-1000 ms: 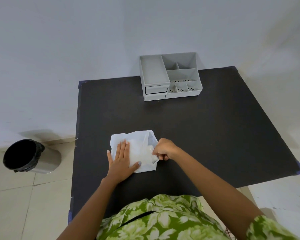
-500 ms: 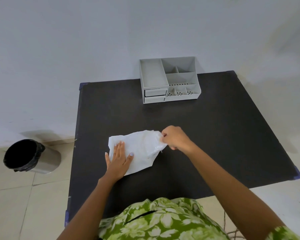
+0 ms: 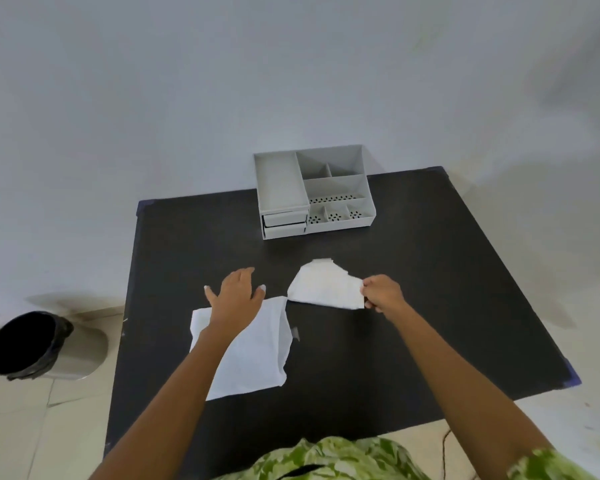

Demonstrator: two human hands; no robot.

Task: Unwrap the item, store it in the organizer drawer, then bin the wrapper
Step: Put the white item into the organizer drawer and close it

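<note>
A white folded item (image 3: 323, 285) is out of its wrapper, and my right hand (image 3: 381, 293) pinches its right edge above the black table (image 3: 430, 289). The flat, empty white wrapper (image 3: 257, 351) lies on the table near the front left. Over the wrapper's far edge my left hand (image 3: 236, 297) hovers with its fingers spread, holding nothing. The grey organizer (image 3: 316, 192) stands at the table's back edge, with two drawers (image 3: 284, 225) at its front left; the upper one looks slightly ajar.
A bin with a black liner (image 3: 28, 344) stands on the tiled floor left of the table. A pale wall rises right behind the organizer. The table's right half is bare.
My right hand has drawn the white item out of the wrapper and carried it right and away from me. My left hand has lifted off the wrapper and moved forward.
</note>
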